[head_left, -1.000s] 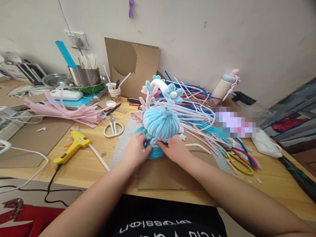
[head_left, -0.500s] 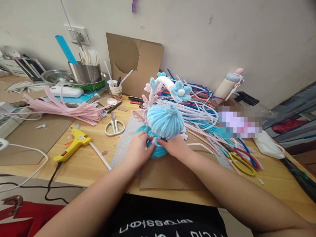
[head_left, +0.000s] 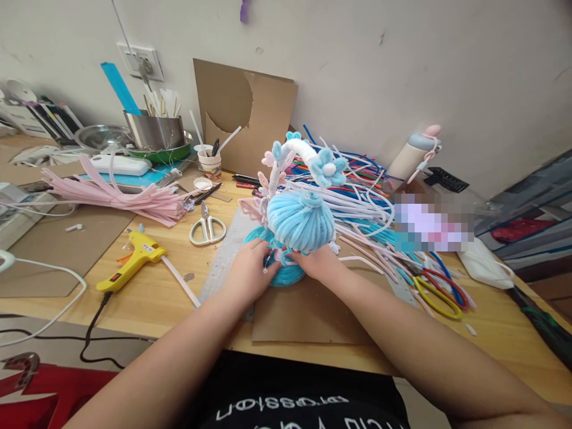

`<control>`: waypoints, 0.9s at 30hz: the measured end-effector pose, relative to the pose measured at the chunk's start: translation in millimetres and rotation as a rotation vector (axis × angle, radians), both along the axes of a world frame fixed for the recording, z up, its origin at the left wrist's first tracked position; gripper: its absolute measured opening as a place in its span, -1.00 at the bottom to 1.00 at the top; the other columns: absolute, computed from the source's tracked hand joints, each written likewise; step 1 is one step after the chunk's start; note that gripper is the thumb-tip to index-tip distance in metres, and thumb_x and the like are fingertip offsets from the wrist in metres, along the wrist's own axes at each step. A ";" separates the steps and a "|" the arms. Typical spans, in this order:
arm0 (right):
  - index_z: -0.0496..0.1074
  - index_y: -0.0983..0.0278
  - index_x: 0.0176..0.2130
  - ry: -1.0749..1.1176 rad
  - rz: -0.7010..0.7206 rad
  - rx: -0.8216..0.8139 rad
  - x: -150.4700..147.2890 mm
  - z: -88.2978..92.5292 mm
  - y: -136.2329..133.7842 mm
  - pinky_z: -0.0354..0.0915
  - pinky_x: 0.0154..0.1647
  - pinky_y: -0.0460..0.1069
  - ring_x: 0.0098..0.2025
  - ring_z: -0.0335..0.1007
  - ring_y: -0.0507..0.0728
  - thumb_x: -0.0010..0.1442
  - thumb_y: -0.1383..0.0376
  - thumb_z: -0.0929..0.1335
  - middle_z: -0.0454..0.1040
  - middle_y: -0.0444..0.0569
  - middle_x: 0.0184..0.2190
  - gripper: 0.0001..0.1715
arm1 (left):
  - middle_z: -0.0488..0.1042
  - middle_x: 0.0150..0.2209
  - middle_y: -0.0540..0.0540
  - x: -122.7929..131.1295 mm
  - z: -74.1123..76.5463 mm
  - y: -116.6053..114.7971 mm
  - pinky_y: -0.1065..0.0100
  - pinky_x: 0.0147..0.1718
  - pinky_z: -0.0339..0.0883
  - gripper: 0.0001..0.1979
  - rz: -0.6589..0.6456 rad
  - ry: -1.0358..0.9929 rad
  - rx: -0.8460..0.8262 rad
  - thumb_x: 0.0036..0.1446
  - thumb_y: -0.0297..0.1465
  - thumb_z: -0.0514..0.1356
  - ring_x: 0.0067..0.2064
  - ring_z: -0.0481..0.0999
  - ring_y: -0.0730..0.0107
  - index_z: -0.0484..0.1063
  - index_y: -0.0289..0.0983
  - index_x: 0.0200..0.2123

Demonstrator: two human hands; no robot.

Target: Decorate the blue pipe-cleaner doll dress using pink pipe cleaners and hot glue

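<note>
A light blue pipe-cleaner ornament (head_left: 300, 219) with a domed top, a teal base and a white curved stem carrying blue flowers (head_left: 328, 167) stands on a cardboard sheet (head_left: 308, 313). My left hand (head_left: 250, 271) grips its left underside, fingers curled and pinching a small pale piece with a bead. My right hand (head_left: 319, 262) presses in from the right under the dome, fingers closed on the ornament.
A yellow glue gun (head_left: 129, 262) lies left with its black cord over the table edge. Scissors (head_left: 206, 226) sit behind it. Pink pipe cleaners (head_left: 125, 196) lie at left, a mixed pile (head_left: 379, 208) at right, with yellow-handled scissors (head_left: 438, 295).
The ornament and both hands have shifted slightly right. My fingers have worked in closer under the dome.
</note>
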State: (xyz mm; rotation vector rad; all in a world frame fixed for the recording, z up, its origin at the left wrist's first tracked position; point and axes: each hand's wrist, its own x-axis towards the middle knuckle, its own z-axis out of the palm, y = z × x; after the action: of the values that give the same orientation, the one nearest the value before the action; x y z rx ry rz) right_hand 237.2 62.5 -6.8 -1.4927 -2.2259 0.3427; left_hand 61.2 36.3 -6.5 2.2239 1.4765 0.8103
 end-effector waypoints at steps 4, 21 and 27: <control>0.50 0.25 -0.28 0.009 -0.006 -0.010 2.3 0.3 -2.5 0.26 -0.14 0.05 -0.16 0.44 0.22 0.12 0.28 0.37 0.56 0.00 -0.29 -0.86 | 0.45 -0.20 -0.16 -6.4 -2.8 -3.4 0.19 -0.14 0.31 -0.82 -0.118 0.073 0.061 0.14 -0.36 0.16 -0.14 0.41 0.19 0.47 -0.27 -0.20; 0.50 0.23 -0.29 0.060 0.115 0.005 10.9 -5.8 -22.9 0.22 -0.23 0.02 -0.24 0.41 0.17 0.19 0.29 0.32 0.53 -0.01 -0.34 -0.85 | 0.44 -0.23 -0.15 -5.8 2.8 -9.9 0.13 -0.13 0.28 -0.80 -0.147 0.450 0.219 0.23 -0.38 0.03 -0.11 0.37 0.13 0.44 -0.23 -0.22; 0.41 0.30 -0.35 0.083 0.028 -0.047 12.7 -9.7 -21.5 0.24 -0.28 0.00 -0.30 0.40 0.14 0.13 0.26 0.36 0.49 0.00 -0.38 -0.87 | 0.44 -0.15 -0.15 -6.7 0.4 -12.9 0.14 -0.11 0.26 -0.71 -0.134 0.415 0.226 0.26 -0.36 -0.02 -0.08 0.35 0.14 0.37 -0.21 -0.01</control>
State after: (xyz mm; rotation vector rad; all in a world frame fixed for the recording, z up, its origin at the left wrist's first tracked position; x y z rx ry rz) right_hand 249.9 40.9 -16.5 -1.4449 -2.1893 0.4610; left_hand 54.6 23.4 -6.1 2.7567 1.4429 0.5136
